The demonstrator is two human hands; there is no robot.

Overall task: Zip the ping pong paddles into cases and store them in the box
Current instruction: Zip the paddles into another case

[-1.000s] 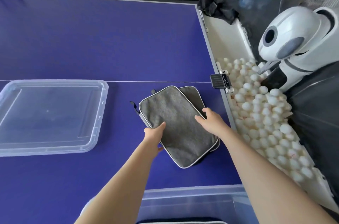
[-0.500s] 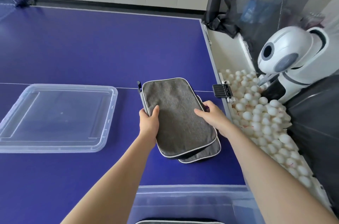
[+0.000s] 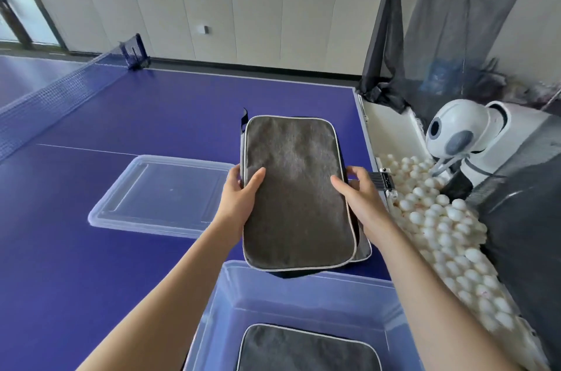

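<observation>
Gripping two stacked grey cases (image 3: 294, 188) with left hand (image 3: 239, 200) and right hand (image 3: 361, 197), near the clear box (image 3: 230, 285)

Both forearms reached toward 12 o'clock. The left hand (image 3: 238, 200) and right hand (image 3: 362, 193) gripped the cases (image 3: 294, 188) at opposite edges, thumbs on top.

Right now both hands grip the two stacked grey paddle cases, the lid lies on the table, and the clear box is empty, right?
Not empty: the head view shows a grey case already lying in the clear box. The rest holds: left hand and right hand grip the stacked cases, and the lid lies on the table.
</observation>
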